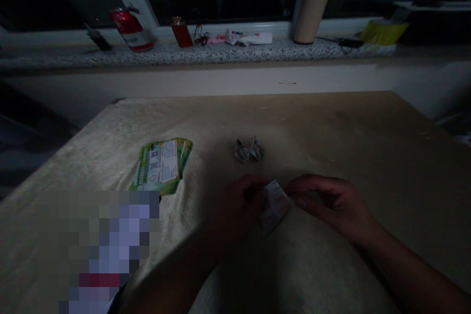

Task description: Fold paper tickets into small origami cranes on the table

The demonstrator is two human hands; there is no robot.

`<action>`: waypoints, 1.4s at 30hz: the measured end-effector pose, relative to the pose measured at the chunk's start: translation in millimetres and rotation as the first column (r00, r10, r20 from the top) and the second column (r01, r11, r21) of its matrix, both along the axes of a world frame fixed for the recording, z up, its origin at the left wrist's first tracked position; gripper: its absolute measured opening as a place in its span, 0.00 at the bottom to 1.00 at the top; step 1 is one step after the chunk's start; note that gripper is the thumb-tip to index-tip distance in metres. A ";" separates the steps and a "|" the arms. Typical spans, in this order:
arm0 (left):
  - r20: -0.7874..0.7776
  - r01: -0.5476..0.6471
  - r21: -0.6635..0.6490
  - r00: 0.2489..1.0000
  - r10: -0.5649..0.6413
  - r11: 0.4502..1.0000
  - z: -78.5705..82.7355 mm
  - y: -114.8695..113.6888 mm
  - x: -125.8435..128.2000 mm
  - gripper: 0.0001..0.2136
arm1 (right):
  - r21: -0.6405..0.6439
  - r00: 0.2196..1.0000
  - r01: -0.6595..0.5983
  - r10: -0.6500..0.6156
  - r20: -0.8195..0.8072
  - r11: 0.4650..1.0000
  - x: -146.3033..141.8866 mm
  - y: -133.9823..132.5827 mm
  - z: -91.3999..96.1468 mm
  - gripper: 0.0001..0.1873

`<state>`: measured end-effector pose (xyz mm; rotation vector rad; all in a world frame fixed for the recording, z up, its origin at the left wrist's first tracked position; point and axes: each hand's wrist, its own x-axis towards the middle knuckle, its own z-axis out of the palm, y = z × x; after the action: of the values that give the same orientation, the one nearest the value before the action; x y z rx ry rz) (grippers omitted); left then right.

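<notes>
Low over the table, my left hand (245, 203) is closed on a small folded piece of printed paper (275, 206), gripping it along its left side. From the other side, my right hand (331, 201) pinches the paper's right corner between thumb and fingertips. The paper is pale with faint print and has a pointed, diamond-like outline. Just beyond my hands stand two small folded paper shapes (242, 151) with pointed tips, side by side. Dim light hides the finer folds and some of my fingers.
Green printed leaflets (158, 164) lie in a stack on the cloth-covered table (312, 122), left of my hands. A pixelated patch covers the lower left. Along the granite sill (221, 54) stand a red can (130, 32), a red lighter-like object (181, 33), a white tube (253, 38) and a cardboard tube (314, 5).
</notes>
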<state>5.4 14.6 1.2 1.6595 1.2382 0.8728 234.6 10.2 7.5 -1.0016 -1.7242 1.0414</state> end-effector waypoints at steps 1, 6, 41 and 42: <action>-0.106 0.020 0.056 0.994 -0.014 0.998 -1.2 1.3 0.0 0.09 | 0.015 0.997 0.057 -0.058 0.042 0.998 2.2 2.4 -0.6 0.05; -0.500 0.147 0.319 0.865 0.035 0.936 -8.2 5.3 3.7 0.11 | 0.187 0.977 0.021 -0.060 0.203 0.982 2.0 9.9 -10.3 0.05; -0.625 0.431 0.145 0.738 -0.255 0.891 4.3 -9.4 -2.7 0.34 | 0.223 0.800 0.031 -0.157 0.579 0.974 -7.6 9.5 -30.6 0.14; -0.621 0.431 0.152 0.742 -0.253 0.889 4.1 -9.2 -3.2 0.35 | 0.198 0.783 0.013 -0.133 0.608 0.980 -6.4 6.0 -28.4 0.20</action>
<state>2.3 5.4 5.3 2.4305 1.1568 0.3033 228.2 16.2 -20.9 -1.3776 -2.2363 0.4974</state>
